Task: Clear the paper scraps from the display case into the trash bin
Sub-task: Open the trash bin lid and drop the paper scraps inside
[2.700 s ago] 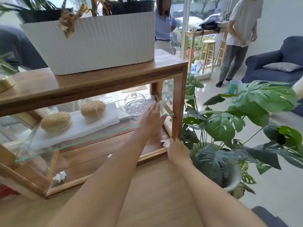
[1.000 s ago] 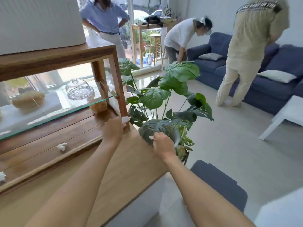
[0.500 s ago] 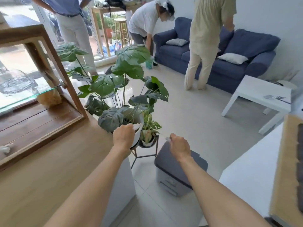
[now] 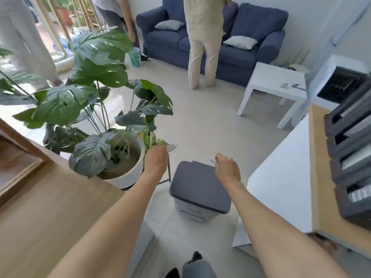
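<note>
- Left hand (image 4: 156,164): centre of the frame, closed on a white paper scrap (image 4: 171,147) that protrudes past the fingers; the hand sits in front of the potted plant (image 4: 96,93), beside its white pot (image 4: 128,173)
- Right hand (image 4: 227,169): right of centre, closed on a second small paper piece (image 4: 212,158) pinched at the fingertips
- Trash bin (image 4: 198,189): grey, lid closed, standing on the floor at lower centre; the right hand is above its far edge, the left hand is up and to its left
- Bench (image 4: 50,213): wooden surface filling the lower left
- Display case (image 4: 18,155): only its wooden corner shows at the left edge
</note>
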The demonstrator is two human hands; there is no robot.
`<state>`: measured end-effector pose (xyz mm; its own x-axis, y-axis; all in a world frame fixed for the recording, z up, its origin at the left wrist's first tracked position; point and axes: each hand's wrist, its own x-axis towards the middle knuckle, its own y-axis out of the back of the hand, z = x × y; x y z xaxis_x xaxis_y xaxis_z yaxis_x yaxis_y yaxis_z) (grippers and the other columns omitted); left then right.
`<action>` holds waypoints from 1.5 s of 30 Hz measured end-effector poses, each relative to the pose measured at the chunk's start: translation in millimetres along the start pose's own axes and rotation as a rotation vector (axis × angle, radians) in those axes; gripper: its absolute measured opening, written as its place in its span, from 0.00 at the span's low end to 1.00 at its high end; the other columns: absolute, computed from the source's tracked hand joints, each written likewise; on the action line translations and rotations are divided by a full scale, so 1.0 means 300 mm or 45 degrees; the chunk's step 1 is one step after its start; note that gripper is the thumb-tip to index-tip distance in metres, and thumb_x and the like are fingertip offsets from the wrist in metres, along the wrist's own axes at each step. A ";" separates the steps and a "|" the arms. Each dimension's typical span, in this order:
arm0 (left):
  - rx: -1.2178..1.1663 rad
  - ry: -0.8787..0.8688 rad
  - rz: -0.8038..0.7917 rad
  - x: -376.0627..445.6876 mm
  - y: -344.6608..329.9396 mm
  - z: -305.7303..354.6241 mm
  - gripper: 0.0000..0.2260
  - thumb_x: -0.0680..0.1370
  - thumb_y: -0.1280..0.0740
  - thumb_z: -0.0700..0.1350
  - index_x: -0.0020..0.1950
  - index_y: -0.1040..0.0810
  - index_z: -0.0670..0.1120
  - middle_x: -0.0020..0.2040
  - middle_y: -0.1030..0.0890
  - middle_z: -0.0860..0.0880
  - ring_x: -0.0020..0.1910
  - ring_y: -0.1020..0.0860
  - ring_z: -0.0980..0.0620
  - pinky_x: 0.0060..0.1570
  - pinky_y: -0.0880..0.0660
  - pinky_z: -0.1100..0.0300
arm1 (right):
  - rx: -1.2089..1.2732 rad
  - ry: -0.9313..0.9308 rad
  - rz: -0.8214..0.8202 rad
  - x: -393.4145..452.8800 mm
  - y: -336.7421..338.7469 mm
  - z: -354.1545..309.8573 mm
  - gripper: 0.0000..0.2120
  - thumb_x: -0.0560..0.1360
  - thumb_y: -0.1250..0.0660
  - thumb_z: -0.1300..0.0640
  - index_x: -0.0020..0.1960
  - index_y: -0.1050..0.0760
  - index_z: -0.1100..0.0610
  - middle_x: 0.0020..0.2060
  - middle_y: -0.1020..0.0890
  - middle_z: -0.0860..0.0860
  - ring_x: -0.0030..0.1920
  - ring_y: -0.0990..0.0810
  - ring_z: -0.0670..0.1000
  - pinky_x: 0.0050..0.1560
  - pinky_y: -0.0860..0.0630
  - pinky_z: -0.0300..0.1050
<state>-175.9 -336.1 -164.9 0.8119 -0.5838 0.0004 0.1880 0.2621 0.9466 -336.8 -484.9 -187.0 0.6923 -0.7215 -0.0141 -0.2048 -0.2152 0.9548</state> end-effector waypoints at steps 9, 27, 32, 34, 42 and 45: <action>0.076 -0.044 -0.112 0.088 -0.077 0.027 0.11 0.79 0.43 0.35 0.55 0.22 0.38 0.49 0.18 0.39 0.49 0.19 0.39 0.41 0.26 0.53 | -0.034 -0.114 0.008 0.055 -0.049 0.027 0.10 0.78 0.43 0.68 0.55 0.25 0.64 0.46 0.17 0.62 0.46 0.19 0.63 0.38 0.29 0.47; 0.189 -0.093 -0.198 0.104 -0.256 0.060 0.07 0.79 0.41 0.38 0.51 0.23 0.41 0.48 0.17 0.42 0.48 0.20 0.42 0.41 0.28 0.55 | -0.051 -0.189 -0.050 0.059 -0.170 0.124 0.11 0.79 0.43 0.65 0.58 0.25 0.62 0.50 0.17 0.60 0.49 0.19 0.61 0.44 0.24 0.47; 0.138 -0.075 -0.199 0.085 -0.311 0.042 0.10 0.79 0.43 0.38 0.54 0.23 0.40 0.49 0.18 0.40 0.49 0.20 0.40 0.45 0.25 0.52 | 0.008 -0.191 -0.067 0.037 -0.225 0.145 0.10 0.80 0.44 0.63 0.56 0.25 0.63 0.51 0.17 0.60 0.51 0.19 0.62 0.47 0.23 0.50; 0.127 -0.072 -0.220 0.087 -0.334 0.038 0.10 0.79 0.43 0.38 0.55 0.24 0.39 0.49 0.18 0.39 0.50 0.20 0.39 0.47 0.25 0.52 | 0.004 -0.192 -0.094 0.038 -0.245 0.150 0.10 0.80 0.44 0.64 0.57 0.26 0.62 0.51 0.18 0.61 0.50 0.19 0.63 0.47 0.23 0.51; 0.158 -0.123 -0.335 0.127 -0.463 0.074 0.12 0.81 0.44 0.39 0.60 0.25 0.42 0.53 0.18 0.40 0.53 0.20 0.40 0.46 0.25 0.52 | -0.073 -0.235 -0.215 0.090 -0.337 0.214 0.10 0.78 0.43 0.66 0.55 0.26 0.61 0.50 0.17 0.59 0.49 0.18 0.61 0.42 0.24 0.48; 0.164 -0.140 -0.385 0.136 -0.526 0.088 0.11 0.81 0.44 0.39 0.58 0.24 0.41 0.53 0.19 0.40 0.53 0.21 0.40 0.47 0.25 0.51 | -0.057 -0.233 -0.245 0.114 -0.388 0.241 0.09 0.78 0.43 0.65 0.54 0.26 0.60 0.49 0.17 0.59 0.47 0.18 0.61 0.43 0.23 0.48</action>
<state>-186.9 -421.6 -305.6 0.6644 -0.7012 -0.2585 0.3344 -0.0304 0.9419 -339.4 -532.1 -320.0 0.5779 -0.7781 -0.2461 -0.0479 -0.3334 0.9416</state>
